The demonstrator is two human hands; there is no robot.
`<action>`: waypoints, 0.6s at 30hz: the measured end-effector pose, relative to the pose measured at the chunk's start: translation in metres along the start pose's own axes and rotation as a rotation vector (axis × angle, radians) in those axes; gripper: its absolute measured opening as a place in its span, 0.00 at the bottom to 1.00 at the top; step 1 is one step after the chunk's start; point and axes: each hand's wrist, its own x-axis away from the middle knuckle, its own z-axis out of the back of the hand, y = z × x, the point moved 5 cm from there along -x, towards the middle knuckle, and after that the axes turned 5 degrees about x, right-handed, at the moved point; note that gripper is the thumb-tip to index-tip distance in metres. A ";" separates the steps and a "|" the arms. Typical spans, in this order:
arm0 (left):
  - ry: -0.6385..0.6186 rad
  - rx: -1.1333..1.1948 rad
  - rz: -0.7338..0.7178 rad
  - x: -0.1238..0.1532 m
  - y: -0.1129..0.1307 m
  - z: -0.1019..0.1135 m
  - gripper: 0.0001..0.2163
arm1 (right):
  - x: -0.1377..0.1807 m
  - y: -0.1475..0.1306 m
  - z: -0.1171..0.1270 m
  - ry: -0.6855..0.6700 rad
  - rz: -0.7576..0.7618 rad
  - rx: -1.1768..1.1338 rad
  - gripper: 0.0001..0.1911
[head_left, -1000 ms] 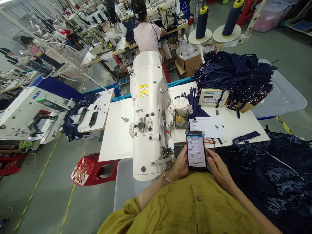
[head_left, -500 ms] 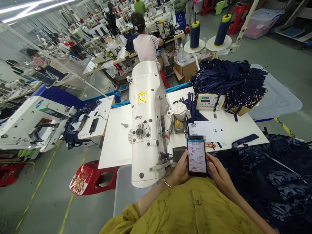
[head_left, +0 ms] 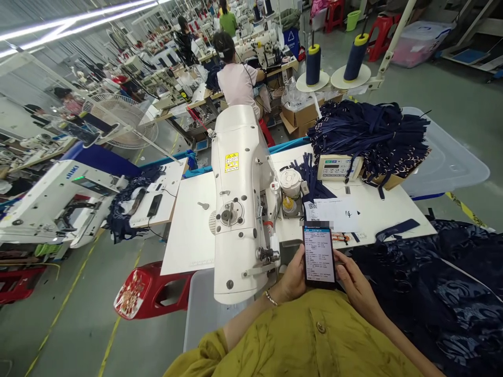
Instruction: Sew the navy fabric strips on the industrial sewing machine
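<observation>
Close to my body I hold a dark smartphone upright, its lit screen full of lines of text too small to read. My left hand grips the phone's left edge, with a bracelet at the wrist. On the other side, the fingers of my right hand are closed on the right edge. Just beyond the phone lies a white paper sheet with printed codes and a handwritten mark. A white sewing machine stands to the left of my hands.
Bundled navy straps are heaped behind a control panel. Dark fabric is piled at my right. Two thread cones rise at the back. A red stool stands at lower left. A person in a light top sits ahead.
The view has shifted slightly, so the surroundings appear a little lower. The text on the phone's screen has moved. Both hands keep the same hold.
</observation>
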 end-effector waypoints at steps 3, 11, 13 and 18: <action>-0.012 -0.011 0.009 0.001 -0.001 0.002 0.27 | 0.001 0.000 -0.002 0.013 -0.022 -0.040 0.22; 0.002 -0.028 0.018 -0.001 -0.004 0.000 0.28 | 0.000 0.002 -0.002 0.030 -0.085 -0.169 0.24; -0.009 -0.025 0.015 -0.002 -0.004 -0.001 0.28 | 0.000 0.004 0.000 0.029 -0.088 -0.169 0.24; -0.006 -0.021 -0.012 -0.010 -0.007 0.000 0.27 | -0.005 0.013 -0.001 -0.029 -0.152 -0.346 0.25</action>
